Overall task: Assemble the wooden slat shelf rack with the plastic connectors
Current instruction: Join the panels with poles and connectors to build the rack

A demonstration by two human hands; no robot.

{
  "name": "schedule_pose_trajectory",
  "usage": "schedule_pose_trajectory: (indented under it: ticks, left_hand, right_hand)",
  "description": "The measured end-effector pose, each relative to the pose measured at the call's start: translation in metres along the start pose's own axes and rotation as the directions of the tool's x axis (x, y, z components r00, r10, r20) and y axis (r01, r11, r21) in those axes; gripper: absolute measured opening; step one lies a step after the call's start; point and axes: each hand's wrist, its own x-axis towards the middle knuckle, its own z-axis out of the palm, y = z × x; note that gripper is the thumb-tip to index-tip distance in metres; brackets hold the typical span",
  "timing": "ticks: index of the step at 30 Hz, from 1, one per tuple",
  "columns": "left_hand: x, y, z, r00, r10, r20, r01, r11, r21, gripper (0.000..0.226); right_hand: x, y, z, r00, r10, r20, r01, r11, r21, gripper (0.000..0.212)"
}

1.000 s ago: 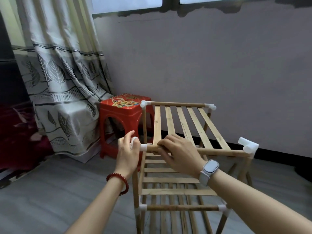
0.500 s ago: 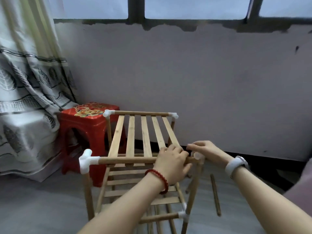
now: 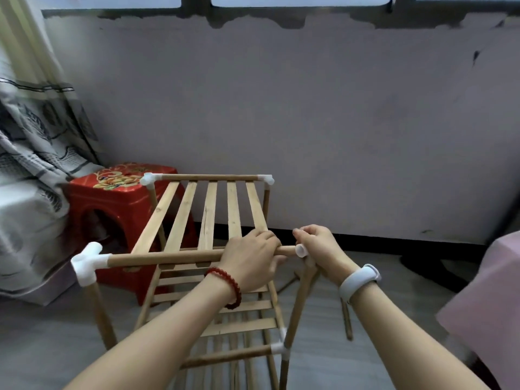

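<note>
Our left hand (image 3: 250, 260) grips the rack's front rod (image 3: 163, 258). Our right hand (image 3: 318, 249), at three o'clock of it, pinches a white connector (image 3: 301, 250) at the rod's end.

No readable text, label or number anywhere — the red stool (image 3: 118, 192), well left of the left hand (image 3: 250, 263), bears only a gold ornament (possibly floral, too blurred to tell).

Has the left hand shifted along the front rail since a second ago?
Yes. The left hand went from the rail's left connector to its right end, beside the right hand.
</note>
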Motion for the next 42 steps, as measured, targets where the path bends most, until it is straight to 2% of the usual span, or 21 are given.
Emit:
schedule_pose_trajectory:
  ticks: [5, 7, 17, 22, 26, 28, 30, 32, 34, 35, 38, 42]
  left_hand:
    - [-0.003, -0.004, -0.008, 0.999, 0.000, -0.041, -0.001, 1.000, -0.026, 0.029]
    - [-0.005, -0.006, -0.012, 1.000, 0.012, -0.018, -0.012, 0.999, -0.035, 0.028]
    - [-0.010, -0.014, -0.016, 1.000, 0.022, 0.001, -0.022, 0.994, -0.104, 0.028]
    - [-0.013, -0.016, -0.009, 0.996, 0.030, -0.087, -0.038, 0.994, -0.100, 0.028]
    - [-0.012, -0.014, -0.010, 0.996, 0.020, -0.085, -0.029, 0.993, -0.114, 0.027]
    - [-0.014, -0.013, -0.011, 0.998, 0.022, -0.056, -0.029, 0.991, -0.131, 0.027]
    - [-0.018, -0.016, -0.014, 0.999, 0.044, -0.007, -0.044, 0.987, -0.152, 0.029]
    - [-0.022, -0.025, -0.019, 0.997, 0.065, 0.035, -0.059, 0.988, -0.142, 0.037]
    - [-0.026, -0.035, -0.022, 0.997, 0.024, 0.074, -0.018, 0.997, -0.079, 0.056]
    - [-0.028, -0.039, -0.023, 0.996, -0.007, 0.090, 0.010, 0.999, -0.036, 0.063]
    - [-0.035, -0.044, -0.021, 0.993, -0.039, 0.112, 0.035, 0.998, 0.044, 0.061]
    - [-0.040, -0.044, -0.018, 1.000, 0.020, -0.021, -0.018, 0.996, 0.083, 0.055]
  right_hand:
    - [-0.002, 0.000, 0.004, 0.993, -0.014, -0.118, 0.008, 0.999, -0.049, 0.042]
    - [-0.003, -0.004, 0.008, 0.993, -0.020, -0.117, 0.011, 0.997, -0.075, 0.043]
    - [-0.012, -0.009, 0.016, 0.999, -0.033, -0.041, 0.029, 0.994, -0.109, 0.031]
    - [-0.014, -0.013, 0.024, 0.994, -0.053, -0.095, 0.037, 0.985, -0.171, 0.035]
    - [-0.017, -0.016, 0.030, 0.987, -0.019, -0.162, -0.015, 0.978, -0.208, 0.022]
    - [-0.019, -0.014, 0.030, 0.993, -0.001, -0.120, -0.022, 0.981, -0.193, 0.020]
    - [-0.021, -0.012, 0.025, 1.000, 0.026, 0.000, -0.026, 0.993, -0.117, 0.016]
    - [-0.021, -0.012, 0.018, 0.989, 0.075, 0.125, -0.086, 0.993, 0.084, 0.020]
    - [-0.021, -0.012, 0.012, 0.971, 0.157, 0.181, -0.207, 0.931, 0.301, 0.032]
    - [-0.020, -0.011, 0.011, 0.962, 0.190, 0.196, -0.251, 0.900, 0.356, 0.036]
    - [-0.013, -0.008, 0.020, 0.935, 0.231, 0.268, -0.335, 0.823, 0.459, 0.044]
    - [-0.004, -0.006, 0.028, 0.924, 0.249, 0.291, -0.366, 0.796, 0.481, 0.040]
